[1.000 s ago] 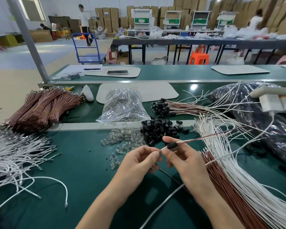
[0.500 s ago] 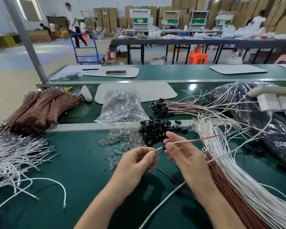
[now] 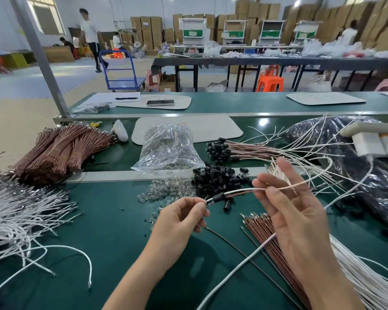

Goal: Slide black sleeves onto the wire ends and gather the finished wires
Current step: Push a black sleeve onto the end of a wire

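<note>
The wire pair [image 3: 240, 193], one white strand and one brown, is held in the air above the green table [image 3: 103, 224], stretched between both hands. Its tips are pinched by the left hand [image 3: 179, 220] between thumb and forefinger, the remaining fingers curled under. A black sleeve [image 3: 220, 198] is seen threaded on the pair, just beside those fingertips. Its long axis is laid along the wires, running from lower left to upper right, and the wire ends are pointed left. Further along, the pair is nipped between thumb and forefinger of the right hand [image 3: 296, 215], whose other fingers are spread and raised. Beyond that hand the wires are carried off to the upper right.

Directly behind, a heap of loose black sleeves [image 3: 217, 177] is spotted, with clear small parts [image 3: 166, 189] just beside it. Farther back, the finished wires [image 3: 251, 151] are gathered, sleeved ends facing left. A clear bag [image 3: 168, 148] is set near them.
</note>
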Available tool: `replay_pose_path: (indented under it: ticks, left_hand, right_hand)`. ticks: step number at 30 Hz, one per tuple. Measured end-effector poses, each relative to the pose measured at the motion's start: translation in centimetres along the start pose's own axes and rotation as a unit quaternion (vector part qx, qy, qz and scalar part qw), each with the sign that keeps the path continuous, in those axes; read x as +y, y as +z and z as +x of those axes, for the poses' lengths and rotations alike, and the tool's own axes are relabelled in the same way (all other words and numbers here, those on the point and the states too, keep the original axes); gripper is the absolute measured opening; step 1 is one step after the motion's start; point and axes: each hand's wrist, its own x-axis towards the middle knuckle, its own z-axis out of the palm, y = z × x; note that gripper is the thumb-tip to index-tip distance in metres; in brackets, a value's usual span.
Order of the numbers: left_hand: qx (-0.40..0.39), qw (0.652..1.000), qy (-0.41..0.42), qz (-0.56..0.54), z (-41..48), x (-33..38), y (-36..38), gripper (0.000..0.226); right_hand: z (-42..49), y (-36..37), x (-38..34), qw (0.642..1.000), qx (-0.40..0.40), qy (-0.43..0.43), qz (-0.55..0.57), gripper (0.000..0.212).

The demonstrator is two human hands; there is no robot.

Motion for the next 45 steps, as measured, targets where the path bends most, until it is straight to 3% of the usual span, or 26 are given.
replay_pose_path:
  ticks: [3,10,16,22,27,33,40,43,45]
  left_hand:
    - [0.003,1.0,-0.004,0.008,0.1,-0.2,0.0,0.011]
    - [0.003,0.996,-0.056,0.075,-0.1,-0.7,0.0,0.01]
    - [0.008,0.986,-0.072,0.148,0.0,-1.3,-0.4,0.013]
    - [0.015,0.987,-0.076,0.139,0.3,-1.4,-0.3,0.013]
    - [0.008,0.985,-0.075,0.155,0.1,-1.2,-0.2,0.013]
    - [0.015,0.986,-0.078,0.149,0.2,-1.1,-0.2,0.013]
    - [0.011,0.985,-0.089,0.15,0.0,-1.0,-0.1,0.015]
    - [0.013,0.987,-0.097,0.129,0.1,-0.9,-0.1,0.015]
    - [0.012,0.99,-0.096,0.105,0.1,-0.8,-0.1,0.015]
  right_hand:
    - [0.3,0.2,0.3,1.0,-0.014,-0.011,0.011,0.056]
    - [1.8,-2.3,2.2,0.986,0.156,0.05,0.016,0.035]
    - [2.0,-3.2,1.9,0.983,0.183,0.028,0.01,0.03]
    - [1.9,-3.1,1.2,0.975,0.164,-0.101,-0.114,0.029]
    - [2.2,-3.6,1.6,0.938,0.232,-0.132,-0.223,0.034]
    - [1.8,-3.3,2.1,0.895,0.214,-0.194,-0.341,0.059]
    - [2.9,-5.2,2.5,0.911,0.281,-0.022,-0.302,0.077]
    - [2.3,-4.2,2.6,0.872,0.291,-0.025,-0.392,0.078]
    - [1.3,-2.8,2.6,0.835,0.273,-0.114,-0.464,0.067]
